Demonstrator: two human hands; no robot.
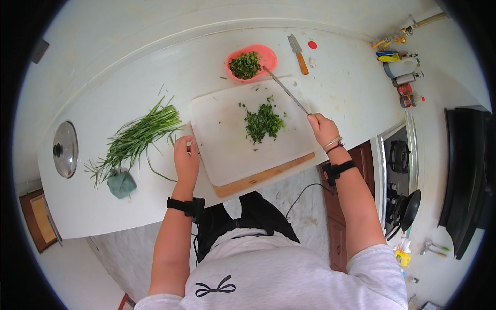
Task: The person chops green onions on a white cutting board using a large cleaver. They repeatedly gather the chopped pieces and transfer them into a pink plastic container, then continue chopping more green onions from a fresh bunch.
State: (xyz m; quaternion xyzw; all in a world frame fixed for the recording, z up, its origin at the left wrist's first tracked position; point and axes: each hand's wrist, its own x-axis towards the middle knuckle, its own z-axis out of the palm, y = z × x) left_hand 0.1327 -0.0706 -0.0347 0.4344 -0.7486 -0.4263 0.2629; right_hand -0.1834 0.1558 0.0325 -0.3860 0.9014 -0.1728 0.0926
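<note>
My right hand point(322, 130) is closed around the handle of a long knife point(286, 91), whose blade reaches over the white plastic cutting board point(224, 155) to the rim of a pink bowl point(270, 60). Chopped greens point(245, 65) fill the left part of that bowl. A pile of chopped green leaves point(264, 122) lies on the board. At the board's left edge is my left hand point(186, 157), fingers curled; whether it touches the board I cannot tell. A bunch of long green chives or similar stalks point(141, 133) lies to its left.
Under the white board is a wooden board point(267, 169). A knife with an orange-brown handle point(298, 54) and a red disc point(312, 45) lie at the back. Left stand a glass lid point(66, 149) and a greenish lump point(121, 184). Bottles point(403, 68) and a gas stove point(399, 155) are at right.
</note>
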